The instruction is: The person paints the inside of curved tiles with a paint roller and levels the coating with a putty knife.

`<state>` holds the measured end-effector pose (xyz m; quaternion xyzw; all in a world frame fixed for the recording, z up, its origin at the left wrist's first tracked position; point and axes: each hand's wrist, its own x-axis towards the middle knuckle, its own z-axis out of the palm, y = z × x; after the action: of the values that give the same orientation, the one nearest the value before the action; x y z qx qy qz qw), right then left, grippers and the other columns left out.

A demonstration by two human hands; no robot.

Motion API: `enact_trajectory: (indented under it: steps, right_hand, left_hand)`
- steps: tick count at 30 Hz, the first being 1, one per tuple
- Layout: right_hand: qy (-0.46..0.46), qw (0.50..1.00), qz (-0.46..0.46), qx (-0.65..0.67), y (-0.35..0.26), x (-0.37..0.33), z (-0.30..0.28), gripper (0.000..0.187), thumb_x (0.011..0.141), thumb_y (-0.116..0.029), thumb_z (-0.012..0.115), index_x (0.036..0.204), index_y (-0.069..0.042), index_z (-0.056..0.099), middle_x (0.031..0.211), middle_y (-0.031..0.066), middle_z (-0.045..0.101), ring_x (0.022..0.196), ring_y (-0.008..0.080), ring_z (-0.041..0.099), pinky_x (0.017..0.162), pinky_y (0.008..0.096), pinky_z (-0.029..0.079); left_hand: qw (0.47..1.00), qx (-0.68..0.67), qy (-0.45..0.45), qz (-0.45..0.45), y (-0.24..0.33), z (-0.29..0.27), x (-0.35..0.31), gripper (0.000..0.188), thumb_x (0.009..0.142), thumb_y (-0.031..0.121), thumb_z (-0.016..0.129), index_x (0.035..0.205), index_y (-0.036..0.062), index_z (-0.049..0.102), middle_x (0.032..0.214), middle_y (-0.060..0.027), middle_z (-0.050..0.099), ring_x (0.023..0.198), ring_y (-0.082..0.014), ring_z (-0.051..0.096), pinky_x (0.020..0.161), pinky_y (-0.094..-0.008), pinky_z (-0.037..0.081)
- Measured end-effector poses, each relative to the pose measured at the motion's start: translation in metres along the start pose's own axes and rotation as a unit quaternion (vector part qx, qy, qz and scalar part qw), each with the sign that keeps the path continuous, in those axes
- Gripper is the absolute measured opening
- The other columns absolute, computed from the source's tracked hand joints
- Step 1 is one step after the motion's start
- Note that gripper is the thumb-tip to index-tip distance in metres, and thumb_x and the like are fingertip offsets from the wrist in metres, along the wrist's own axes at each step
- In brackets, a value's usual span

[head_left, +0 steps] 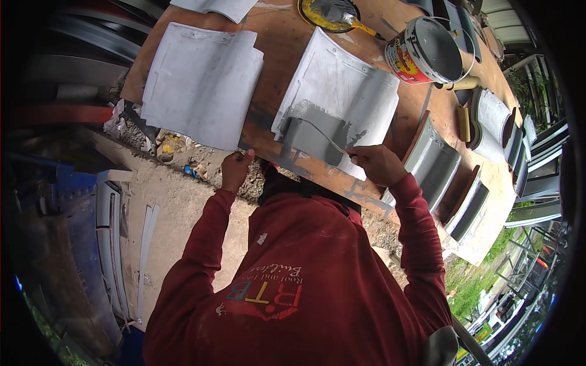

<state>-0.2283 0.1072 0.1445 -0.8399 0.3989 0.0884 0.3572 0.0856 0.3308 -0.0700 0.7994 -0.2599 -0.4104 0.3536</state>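
Painting: a person in a red long-sleeved shirt leans over a workbench, both hands at its near edge
Right hand: the right hand (379, 163) is closed around the handle of a roller (308, 135); its thin metal arm runs up and left from the fist to a grey sleeve
Roller: the sleeve lies flat on the lower left part of a tile (348, 91), tilted a little, in touch with the surface
Left hand: the left hand (237, 169) is curled, fingertips pressed on the bench edge just under the corner of a second tile (201, 82); whether it grips anything cannot be told
Tile: pale, ribbed, lying near the middle of the bench (278, 46); a wet grey patch covers its lower left corner, the rest is still white
Second tile: white and unpainted; it lies left of the first, apart from it, with bare brown board between
Bench: an orange-brown board streaked with grey paint; its near edge crosses just above the hands
Bucket: an open paint bucket (427, 52) stands beyond the tile to the right, grey inside, red and yellow outside
Tray: a yellow-rimmed tray (326, 13) with grey paint sits at the far edge
Stack: grey painted tiles (448, 174) lean in a row along the right end of the bench
Ground: rubble and pale strips (143, 244) lie below on the left
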Motion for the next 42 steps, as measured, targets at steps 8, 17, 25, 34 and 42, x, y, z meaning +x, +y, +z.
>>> enact_trajectory:
  steps: [8, 17, 25, 34, 42]
  right_hand:
    - [-0.024, 0.996, 0.081, 0.034, 0.058, -0.092, -0.043, 0.025, 0.093, -0.020, 0.069, 0.113, -0.008, 0.077, 0.098, 0.0154, 0.077, 0.091, 0.0302, 0.075, 0.084, 0.0377, 0.057]
    - [0.136, 0.989, 0.034, 0.047, 0.031, -0.114, -0.065, 0.030, 0.092, -0.006, 0.066, 0.122, -0.005, 0.073, 0.099, 0.0166, 0.076, 0.089, 0.0362, 0.073, 0.080, 0.0401, 0.056]
    - [0.208, 0.957, -0.016, -0.200, 0.032, -0.103, -0.054, 0.033, 0.089, -0.009, 0.070, 0.122, -0.009, 0.069, 0.086, 0.0110, 0.068, 0.073, 0.0351, 0.069, 0.064, 0.0450, 0.053]
    - [0.219, 0.954, -0.076, -0.193, 0.019, -0.006, -0.023, 0.013, 0.094, -0.019, 0.060, 0.092, -0.010, 0.070, 0.074, 0.0123, 0.068, 0.064, 0.0344, 0.067, 0.056, 0.0469, 0.052]
    - [0.150, 0.976, 0.076, -0.142, 0.050, -0.030, -0.066, 0.015, 0.090, -0.022, 0.067, 0.087, -0.012, 0.078, 0.081, 0.0154, 0.073, 0.073, 0.0358, 0.071, 0.064, 0.0466, 0.057]
  left_hand:
    - [0.986, 0.075, 0.039, 0.145, 0.095, -0.004, -0.037, 0.056, 0.106, 0.044, 0.056, 0.076, -0.0027, 0.061, 0.064, -0.0178, 0.059, 0.061, -0.0318, 0.059, 0.060, -0.0398, 0.045]
    - [0.945, 0.030, 0.106, 0.309, 0.184, -0.002, 0.044, 0.036, 0.101, 0.034, 0.066, 0.100, -0.0016, 0.073, 0.087, -0.0141, 0.074, 0.073, -0.0236, 0.069, 0.070, -0.0368, 0.054]
    - [0.949, 0.067, -0.050, 0.302, 0.194, 0.008, 0.114, 0.038, 0.096, 0.034, 0.072, 0.110, -0.0021, 0.076, 0.096, -0.0174, 0.077, 0.089, -0.0246, 0.076, 0.078, -0.0339, 0.057]
    - [0.966, 0.025, -0.019, 0.258, 0.188, 0.018, 0.118, 0.035, 0.093, 0.028, 0.077, 0.105, -0.0044, 0.077, 0.090, -0.0156, 0.078, 0.081, -0.0183, 0.073, 0.076, -0.0323, 0.056]
    - [0.973, 0.018, -0.023, 0.227, 0.181, 0.018, 0.118, 0.033, 0.093, 0.026, 0.077, 0.105, -0.0042, 0.077, 0.089, -0.0152, 0.078, 0.081, -0.0173, 0.072, 0.076, -0.0317, 0.055]
